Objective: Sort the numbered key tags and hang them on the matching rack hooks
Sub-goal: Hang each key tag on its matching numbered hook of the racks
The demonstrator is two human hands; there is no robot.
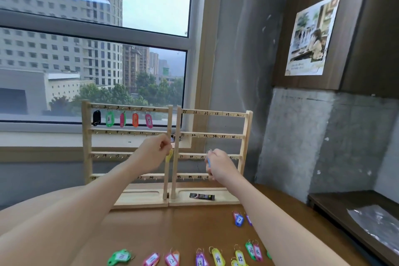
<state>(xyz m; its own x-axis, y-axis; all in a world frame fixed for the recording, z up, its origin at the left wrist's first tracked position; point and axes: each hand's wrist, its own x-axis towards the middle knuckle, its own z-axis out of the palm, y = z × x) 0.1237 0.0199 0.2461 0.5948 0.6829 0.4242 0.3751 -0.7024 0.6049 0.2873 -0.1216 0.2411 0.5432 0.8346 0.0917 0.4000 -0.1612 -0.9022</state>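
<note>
Two wooden racks stand side by side on the table, the left rack numbered from 1 and the right rack from 25. Several tags hang on the left rack's top row: black, green 2, pink, orange and pink 5. My left hand pinches a yellow tag in front of the left rack's right post. My right hand grips a blue tag before the right rack's third row. Loose tags lie near the table's front, among them green, yellow 14 and blue 7.
A small black packet lies in the right rack's base tray. A window fills the wall behind the racks. A dark shelf with a plastic sheet runs along the right. A poster hangs on the right wall.
</note>
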